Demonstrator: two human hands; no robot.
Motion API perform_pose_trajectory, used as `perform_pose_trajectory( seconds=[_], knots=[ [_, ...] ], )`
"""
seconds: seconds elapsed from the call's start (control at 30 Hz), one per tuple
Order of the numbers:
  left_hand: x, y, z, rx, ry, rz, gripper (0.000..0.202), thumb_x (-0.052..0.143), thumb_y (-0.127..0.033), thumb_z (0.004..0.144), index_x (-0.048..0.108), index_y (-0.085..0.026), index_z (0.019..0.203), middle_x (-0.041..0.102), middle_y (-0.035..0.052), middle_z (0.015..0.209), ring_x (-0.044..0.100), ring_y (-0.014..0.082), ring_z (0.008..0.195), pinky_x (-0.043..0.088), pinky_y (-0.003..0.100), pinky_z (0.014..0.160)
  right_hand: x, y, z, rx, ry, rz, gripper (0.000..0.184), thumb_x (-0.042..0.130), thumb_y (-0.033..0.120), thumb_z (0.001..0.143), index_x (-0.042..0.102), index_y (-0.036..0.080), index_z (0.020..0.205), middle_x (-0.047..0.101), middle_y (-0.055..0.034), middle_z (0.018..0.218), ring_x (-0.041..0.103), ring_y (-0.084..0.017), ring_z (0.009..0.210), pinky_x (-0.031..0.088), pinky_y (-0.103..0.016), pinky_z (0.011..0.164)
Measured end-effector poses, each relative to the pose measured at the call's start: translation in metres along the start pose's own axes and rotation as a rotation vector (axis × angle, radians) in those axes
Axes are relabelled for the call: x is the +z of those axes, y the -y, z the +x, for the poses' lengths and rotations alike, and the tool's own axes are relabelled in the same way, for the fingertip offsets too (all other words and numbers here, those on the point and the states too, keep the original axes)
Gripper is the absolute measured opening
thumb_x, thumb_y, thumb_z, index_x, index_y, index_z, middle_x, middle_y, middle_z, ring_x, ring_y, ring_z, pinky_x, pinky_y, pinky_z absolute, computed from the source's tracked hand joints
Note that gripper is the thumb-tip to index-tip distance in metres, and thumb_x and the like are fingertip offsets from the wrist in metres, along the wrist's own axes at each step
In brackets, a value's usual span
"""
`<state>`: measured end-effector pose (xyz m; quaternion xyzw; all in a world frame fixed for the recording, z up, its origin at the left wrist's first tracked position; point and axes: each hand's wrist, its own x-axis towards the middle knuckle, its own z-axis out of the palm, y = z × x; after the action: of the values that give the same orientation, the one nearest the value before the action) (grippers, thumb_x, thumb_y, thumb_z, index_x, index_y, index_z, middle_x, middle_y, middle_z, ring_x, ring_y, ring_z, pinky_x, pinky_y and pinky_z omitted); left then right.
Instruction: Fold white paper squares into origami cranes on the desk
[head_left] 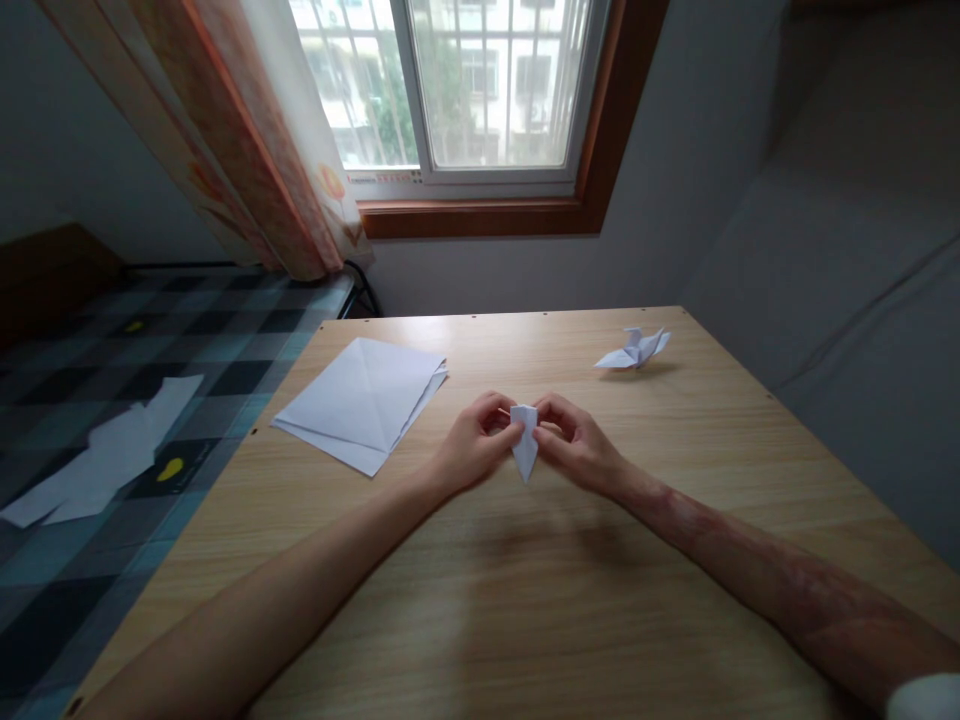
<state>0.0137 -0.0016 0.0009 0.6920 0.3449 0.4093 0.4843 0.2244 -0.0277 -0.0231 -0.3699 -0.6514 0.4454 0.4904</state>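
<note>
A small piece of folded white paper [524, 445], kite-shaped with its point downward, is held up above the middle of the table. My left hand [484, 440] pinches its left edge between thumb and fingers. On the opposite edge, my right hand [574, 442] grips it the same way, thumb toward me. The fingertips behind the paper are partly hidden. Farther back on the right sits a folded paper crane [636, 348] with its wings spread. Left of my hands lies a stack of white paper sheets [364, 395], the top one creased.
The wooden table [360, 620] reaches back toward the wall under a window [495, 90]. On the left, a bed with a checked cover [45, 440] stands beside it, with white paper strips [124, 450] lying on top. A patterned curtain [255, 130] hangs at the window's left.
</note>
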Motion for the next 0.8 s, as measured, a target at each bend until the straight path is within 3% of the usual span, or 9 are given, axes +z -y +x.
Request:
perform_pose_trajectory(
  seconds=[0.23,0.4,0.6,0.8],
  knots=[
    [-0.001,0.003,0.001,0.048,-0.012,-0.074,0.028,0.083,-0.043,0.095,0.082,-0.016,0.096,0.068,0.0109,0.113,0.070,0.0212,0.102,0.059,0.031,0.088,-0.002,-0.002,0.005,0.089,-0.031,0.205,0.030,0.080,0.050,0.093,0.066,0.023,0.095,0.076,-0.0081,0.123,0.072,-0.024,0.103,0.059,-0.036,0.091],
    [-0.005,0.004,0.001,0.129,-0.012,0.040,0.023,0.077,-0.041,0.101,0.086,-0.020,0.104,0.071,0.0105,0.114,0.068,0.0228,0.109,0.057,0.036,0.098,-0.005,0.000,0.004,0.068,-0.037,0.286,0.029,0.081,0.044,0.092,0.061,0.024,0.087,0.077,-0.0088,0.125,0.072,-0.027,0.115,0.058,-0.041,0.101],
    [-0.006,-0.004,0.000,0.242,-0.053,0.164,0.022,0.076,-0.039,0.102,0.083,-0.021,0.092,0.073,0.0094,0.109,0.068,0.0234,0.107,0.054,0.040,0.102,-0.004,-0.001,0.003,-0.005,-0.106,0.132,0.028,0.079,0.046,0.093,0.064,0.023,0.086,0.075,-0.0080,0.116,0.072,-0.026,0.107,0.059,-0.038,0.094],
    [-0.004,-0.012,-0.002,0.346,-0.020,0.163,0.014,0.074,-0.033,0.104,0.083,-0.021,0.102,0.073,0.0136,0.127,0.067,0.0269,0.127,0.053,0.045,0.112,-0.001,0.002,0.001,-0.102,-0.156,-0.014,0.023,0.081,0.045,0.097,0.070,0.025,0.092,0.075,-0.0082,0.122,0.071,-0.027,0.119,0.056,-0.043,0.108]
  ],
)
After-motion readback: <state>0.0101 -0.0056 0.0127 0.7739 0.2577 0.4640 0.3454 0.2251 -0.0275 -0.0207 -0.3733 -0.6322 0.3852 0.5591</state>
